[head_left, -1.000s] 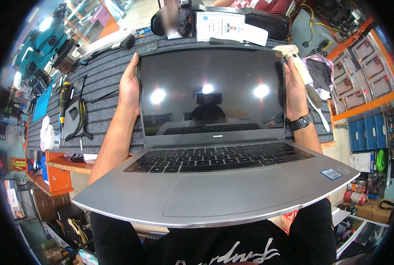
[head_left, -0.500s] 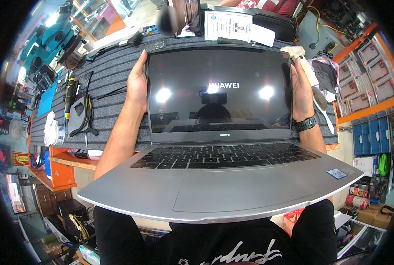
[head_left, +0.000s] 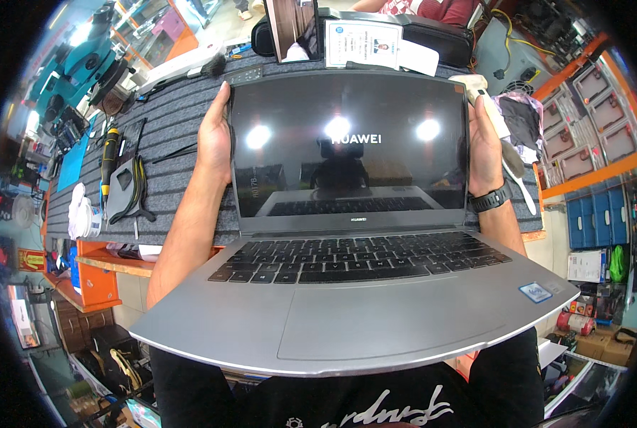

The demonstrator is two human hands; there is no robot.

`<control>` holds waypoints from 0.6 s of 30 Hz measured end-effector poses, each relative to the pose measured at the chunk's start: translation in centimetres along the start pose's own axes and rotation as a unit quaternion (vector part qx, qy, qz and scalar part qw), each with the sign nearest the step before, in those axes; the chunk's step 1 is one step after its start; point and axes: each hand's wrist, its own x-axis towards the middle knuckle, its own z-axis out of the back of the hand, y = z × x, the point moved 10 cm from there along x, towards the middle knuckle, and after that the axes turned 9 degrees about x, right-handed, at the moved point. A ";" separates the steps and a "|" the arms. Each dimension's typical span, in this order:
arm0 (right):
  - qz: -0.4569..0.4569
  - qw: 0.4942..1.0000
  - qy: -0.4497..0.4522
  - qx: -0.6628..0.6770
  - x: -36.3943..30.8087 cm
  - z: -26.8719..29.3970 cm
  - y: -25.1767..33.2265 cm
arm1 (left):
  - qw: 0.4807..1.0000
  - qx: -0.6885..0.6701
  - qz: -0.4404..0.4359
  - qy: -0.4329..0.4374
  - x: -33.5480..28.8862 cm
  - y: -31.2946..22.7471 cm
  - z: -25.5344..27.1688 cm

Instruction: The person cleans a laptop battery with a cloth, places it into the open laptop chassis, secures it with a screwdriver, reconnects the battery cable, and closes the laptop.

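Observation:
A silver laptop faces me with its lid raised, its dark screen lit with a white logo and reflecting ceiling lights. The left edge of the lid is gripped by my left hand, thumb along the side and the other fingers hidden behind. On the opposite edge my right hand has the same hold, a black watch on its wrist. The black keyboard and the wide touchpad stretch toward my body, and the laptop's front edge overhangs my lap.
Behind the laptop lies a ridged grey mat on the bench. At left are a yellow-black screwdriver, pliers, a white tub and a teal microscope. A white-handled brush lies right, near parts drawers.
The laptop's base has tipped slightly, so its front edge sits lower and more keyboard shows. Both hands keep their hold on the lid. A dark blurred shape at the top has gone.

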 end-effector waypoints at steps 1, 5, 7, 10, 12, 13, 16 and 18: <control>0.006 1.000 -0.011 -0.012 -0.1 0.2 0.1 | 1.000 -0.002 -0.003 0.010 0.0 0.0 -0.1; 0.016 0.999 -0.044 -0.017 -0.3 0.4 0.2 | 1.000 0.004 -0.014 0.024 -0.3 -0.5 -0.2; 0.020 0.998 -0.048 -0.020 -0.3 0.4 0.4 | 1.000 0.006 -0.010 0.029 -0.3 -0.5 -0.1; 0.035 0.997 -0.050 -0.050 -0.4 0.4 1.1 | 0.999 0.015 -0.017 0.040 -0.1 -0.5 0.0; 0.044 0.995 -0.062 -0.059 -0.5 0.3 1.4 | 0.999 0.020 -0.018 0.020 -0.1 -0.5 -0.2; 0.040 0.996 -0.058 -0.054 -0.5 0.3 1.2 | 0.999 0.032 -0.020 0.007 -0.2 -0.7 -0.2; 0.027 0.997 -0.053 -0.041 -0.4 0.3 0.9 | 0.998 0.051 -0.025 -0.014 -0.5 -1.0 -0.2; 0.019 0.998 -0.059 -0.032 -0.5 0.4 0.9 | 0.999 0.041 -0.023 -0.006 -0.5 -0.9 -0.4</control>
